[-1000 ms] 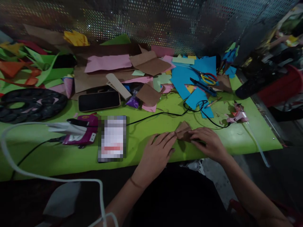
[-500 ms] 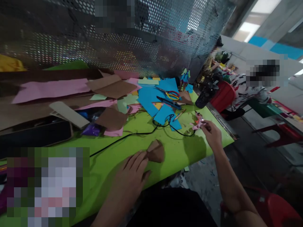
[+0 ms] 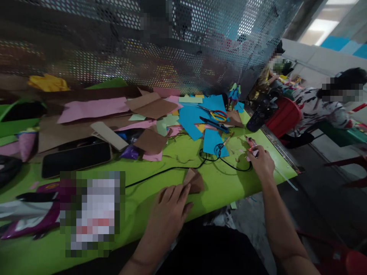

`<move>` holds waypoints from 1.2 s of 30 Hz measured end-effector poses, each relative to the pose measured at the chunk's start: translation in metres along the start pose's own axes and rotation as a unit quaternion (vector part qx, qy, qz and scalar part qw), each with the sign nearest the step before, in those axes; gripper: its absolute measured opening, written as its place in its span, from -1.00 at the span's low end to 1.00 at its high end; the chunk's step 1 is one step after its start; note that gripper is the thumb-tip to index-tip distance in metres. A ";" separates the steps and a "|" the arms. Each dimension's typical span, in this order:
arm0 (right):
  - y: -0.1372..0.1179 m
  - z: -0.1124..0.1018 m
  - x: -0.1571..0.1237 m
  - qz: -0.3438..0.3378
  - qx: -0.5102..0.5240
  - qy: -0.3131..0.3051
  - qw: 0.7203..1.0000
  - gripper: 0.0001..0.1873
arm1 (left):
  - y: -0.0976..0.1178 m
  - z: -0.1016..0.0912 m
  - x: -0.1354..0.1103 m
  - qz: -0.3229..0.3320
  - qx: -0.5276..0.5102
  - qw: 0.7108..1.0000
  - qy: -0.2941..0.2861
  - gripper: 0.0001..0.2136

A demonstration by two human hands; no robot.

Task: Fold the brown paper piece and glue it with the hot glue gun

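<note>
My left hand point(image 3: 172, 202) lies palm down on the green table point(image 3: 155, 177), fingers stretched out and thumb apart. Its fingertips touch the narrow end of a folded, fan-shaped piece of brown paper point(image 3: 195, 181). Near the table's right end, my right hand point(image 3: 263, 162) is closed around a small pink glue gun point(image 3: 252, 149), whose nozzle points away from me. Behind that hand a clear glue stick point(image 3: 286, 178) sticks out. A black cord point(image 3: 166, 168) runs from the gun leftward across the table, with a tangle in the middle. My fingers hide much of the gun's grip.
Scissors point(image 3: 219, 115), a utility knife point(image 3: 213, 125) and blue paper point(image 3: 210, 143) lie beyond the cord. Brown and pink sheets point(image 3: 94, 109), a phone point(image 3: 77, 159) and a purple packet point(image 3: 130, 152) are at left. A perforated metal panel point(image 3: 183, 61) stands behind. A person sits at right.
My right hand has turned the glue gun, and the glue stick behind it now shows. My left hand stays at the brown paper. The view has shifted left.
</note>
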State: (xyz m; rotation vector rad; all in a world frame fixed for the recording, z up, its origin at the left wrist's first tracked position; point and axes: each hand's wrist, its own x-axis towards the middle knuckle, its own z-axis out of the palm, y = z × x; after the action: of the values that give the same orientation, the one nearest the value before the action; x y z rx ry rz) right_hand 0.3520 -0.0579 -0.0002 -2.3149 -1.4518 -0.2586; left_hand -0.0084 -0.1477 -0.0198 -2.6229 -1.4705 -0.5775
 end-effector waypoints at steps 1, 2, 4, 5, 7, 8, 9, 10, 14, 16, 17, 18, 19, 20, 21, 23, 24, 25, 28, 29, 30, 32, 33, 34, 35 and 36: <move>-0.002 0.000 0.002 0.028 -0.002 -0.016 0.999 -0.64 | 0.001 0.000 0.000 -0.001 -0.003 1.000 0.002 -0.66; -0.004 0.000 0.005 0.058 -0.005 -0.034 0.998 -0.61 | 0.002 0.001 -0.001 0.002 -0.005 1.000 0.002 -0.66; -0.007 0.000 0.009 0.117 -0.004 -0.057 0.991 -0.56 | 0.003 0.002 -0.003 0.005 -0.012 1.000 -0.009 -0.65; -0.009 -0.001 0.011 0.140 0.001 -0.056 0.989 -0.55 | 0.003 0.002 -0.004 0.004 -0.016 1.000 -0.017 -0.65; -0.010 -0.001 0.012 0.165 0.026 -0.040 0.985 -0.58 | 0.004 0.001 -0.005 -0.004 -0.023 0.999 -0.031 -0.64; -0.011 -0.001 0.012 0.170 0.049 -0.026 0.984 -0.60 | 0.004 0.000 -0.005 -0.011 -0.027 0.999 -0.035 -0.62; -0.011 -0.001 0.012 0.172 0.079 -0.009 0.982 -0.62 | 0.004 -0.002 -0.005 -0.019 -0.032 0.999 -0.039 -0.61; -0.012 0.000 0.012 0.175 0.126 0.012 0.976 -0.64 | 0.005 -0.004 -0.004 -0.026 -0.037 0.998 -0.042 -0.58; -0.016 0.006 0.013 0.192 0.344 0.068 0.917 -0.61 | 0.005 -0.009 0.007 -0.051 -0.052 0.996 -0.061 -0.57; -0.018 0.009 0.017 0.197 0.414 0.060 0.887 -0.61 | 0.004 -0.009 0.014 -0.057 -0.042 0.995 -0.070 -0.58; -0.018 0.010 0.020 0.200 0.453 0.051 0.867 -0.61 | 0.003 -0.008 0.017 -0.061 -0.032 0.995 -0.072 -0.58; -0.019 0.011 0.022 0.206 0.505 0.040 0.837 -0.61 | 0.002 -0.007 0.020 -0.061 -0.024 0.995 -0.074 -0.58; -0.019 0.010 0.025 0.211 0.563 0.022 0.799 -0.62 | 0.000 -0.006 0.023 -0.061 -0.019 0.995 -0.074 -0.58; -0.019 0.009 0.026 0.213 0.619 0.000 0.756 -0.63 | -0.001 -0.005 0.026 -0.060 -0.016 0.996 -0.071 -0.58; -0.019 0.006 0.027 0.212 0.672 -0.022 0.710 -0.65 | -0.003 -0.005 0.029 -0.059 -0.016 0.996 -0.068 -0.59; -0.019 0.000 0.028 0.202 0.742 -0.047 0.637 -0.74 | -0.006 -0.007 0.035 -0.058 -0.019 0.996 -0.064 -0.62; -0.019 -0.004 0.028 0.196 0.762 -0.044 0.616 -0.79 | -0.008 -0.009 0.038 -0.057 -0.021 0.996 -0.063 -0.64; -0.019 -0.007 0.028 0.193 0.777 -0.039 0.598 -0.82 | -0.009 -0.012 0.041 -0.059 -0.021 0.996 -0.060 -0.66; -0.022 -0.017 0.032 0.189 0.805 -0.022 0.562 -0.82 | -0.008 -0.020 0.054 -0.067 -0.025 0.996 -0.043 -0.73; -0.024 -0.019 0.033 0.189 0.812 -0.018 0.552 -0.81 | -0.005 -0.021 0.060 -0.067 -0.031 0.997 -0.037 -0.74; -0.027 -0.022 0.035 0.185 0.819 -0.014 0.543 -0.80 | -0.001 -0.022 0.067 -0.062 -0.040 0.997 -0.035 -0.75; -0.034 -0.029 0.038 0.170 0.834 -0.008 0.524 -0.82 | 0.010 -0.020 0.085 -0.036 -0.060 0.997 -0.045 -0.72; -0.039 -0.032 0.038 0.157 0.845 -0.011 0.510 -0.84 | 0.016 -0.016 0.094 -0.022 -0.064 0.996 -0.052 -0.71; -0.044 -0.036 0.038 0.144 0.856 -0.014 0.496 -0.87 | 0.023 -0.012 0.104 -0.008 -0.065 0.996 -0.063 -0.73; -0.049 -0.041 0.038 0.132 0.866 -0.017 0.483 -0.91 | 0.028 -0.007 0.114 0.008 -0.066 0.995 -0.073 -0.74; -0.054 -0.045 0.037 0.121 0.873 -0.024 0.472 -0.93 | 0.033 -0.002 0.123 0.015 -0.066 0.994 -0.081 -0.77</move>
State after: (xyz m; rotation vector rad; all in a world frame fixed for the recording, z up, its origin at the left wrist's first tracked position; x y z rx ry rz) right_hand 0.3232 -0.0257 0.0666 -0.6040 -0.4904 0.9675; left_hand 0.0765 -0.0672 0.0300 -2.8499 -1.4790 -0.4853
